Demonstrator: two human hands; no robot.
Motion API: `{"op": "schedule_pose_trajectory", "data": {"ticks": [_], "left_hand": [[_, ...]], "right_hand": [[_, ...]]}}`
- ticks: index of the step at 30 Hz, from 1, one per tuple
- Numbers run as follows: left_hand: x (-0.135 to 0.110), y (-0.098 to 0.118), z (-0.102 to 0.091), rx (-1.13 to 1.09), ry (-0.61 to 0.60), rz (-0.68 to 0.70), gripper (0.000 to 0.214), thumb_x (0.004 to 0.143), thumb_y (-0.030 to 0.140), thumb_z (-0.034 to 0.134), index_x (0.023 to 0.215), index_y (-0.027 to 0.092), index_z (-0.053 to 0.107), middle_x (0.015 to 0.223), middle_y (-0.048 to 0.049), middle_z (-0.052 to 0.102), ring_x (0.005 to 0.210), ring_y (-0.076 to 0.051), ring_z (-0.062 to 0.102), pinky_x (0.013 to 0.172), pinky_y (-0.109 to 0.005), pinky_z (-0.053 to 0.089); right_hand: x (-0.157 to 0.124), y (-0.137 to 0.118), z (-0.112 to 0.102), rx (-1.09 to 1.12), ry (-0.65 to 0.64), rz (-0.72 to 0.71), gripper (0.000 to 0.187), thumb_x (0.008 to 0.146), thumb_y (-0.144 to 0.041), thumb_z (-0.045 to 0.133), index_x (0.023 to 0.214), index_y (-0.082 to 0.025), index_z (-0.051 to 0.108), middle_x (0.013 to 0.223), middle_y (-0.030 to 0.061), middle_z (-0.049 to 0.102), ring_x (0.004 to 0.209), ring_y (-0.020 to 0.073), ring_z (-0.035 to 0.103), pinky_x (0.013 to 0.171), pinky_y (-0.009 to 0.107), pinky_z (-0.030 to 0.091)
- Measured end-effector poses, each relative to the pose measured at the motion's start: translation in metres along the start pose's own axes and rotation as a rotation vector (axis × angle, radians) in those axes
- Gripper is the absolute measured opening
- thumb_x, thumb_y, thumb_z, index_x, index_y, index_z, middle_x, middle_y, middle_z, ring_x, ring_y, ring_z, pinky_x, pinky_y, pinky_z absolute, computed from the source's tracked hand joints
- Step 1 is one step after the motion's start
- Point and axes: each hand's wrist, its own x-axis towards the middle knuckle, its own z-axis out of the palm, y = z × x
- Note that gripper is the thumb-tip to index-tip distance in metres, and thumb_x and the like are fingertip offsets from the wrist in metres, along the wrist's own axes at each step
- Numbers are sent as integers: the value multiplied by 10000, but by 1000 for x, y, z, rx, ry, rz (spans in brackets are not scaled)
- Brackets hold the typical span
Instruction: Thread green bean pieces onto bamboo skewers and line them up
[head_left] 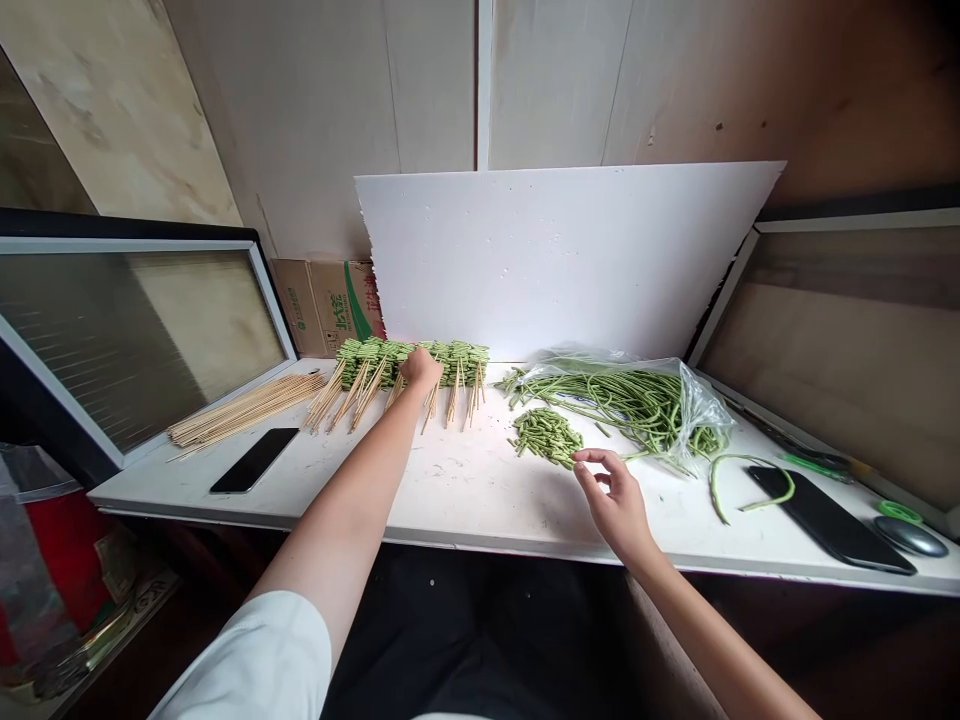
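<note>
Head view: on the white tabletop (pixel 457 505), the right hand (pixel 619 502) is half curled, a narrow gap between thumb and forefinger, at the near right edge of the pile of cut beans (pixel 546 436); whether it touches them is unclear. Left of that pile and a little behind it, the left hand (pixel 421 369) is bunched over the row of bean skewers (pixel 469 357), its grip impossible to tell. Right of and behind the pile lie long beans (pixel 615 392) in a clear bag (pixel 701 405), and well to its left, bare sticks (pixel 244 408) and a phone (pixel 255 460).
</note>
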Motion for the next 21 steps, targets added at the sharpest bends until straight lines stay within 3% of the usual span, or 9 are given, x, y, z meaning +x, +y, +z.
{"op": "schedule_pose_trajectory", "data": {"ticks": [9, 15, 21], "left_hand": [[3, 1, 8, 88, -18, 61, 216, 827, 206, 794, 1024, 164, 714, 1039, -147, 795, 1091, -315, 750, 1025, -407, 476], [1, -6, 13, 111, -35, 88, 197, 841, 222, 778, 1027, 192, 721, 1037, -146, 791, 1066, -329, 751, 921, -396, 524], [2, -12, 17, 114, -58, 82, 209, 891, 260, 758, 1063, 145, 727, 1066, -187, 788, 1037, -327, 753, 836, -352, 534]], "right_hand": [[-1, 4, 0, -2, -3, -10, 313, 955, -547, 648, 1007, -253, 745, 1143, 110, 724, 1132, 319, 658, 847, 437, 544], [0, 4, 1, -3, -8, -4, 298, 947, -528, 647, 1000, -251, 745, 1136, 110, 721, 1133, 320, 651, 840, 435, 544], [0, 5, 0, -4, -8, -1, 306, 944, -535, 649, 997, -250, 746, 1122, 113, 721, 1119, 319, 650, 830, 432, 551]]}}
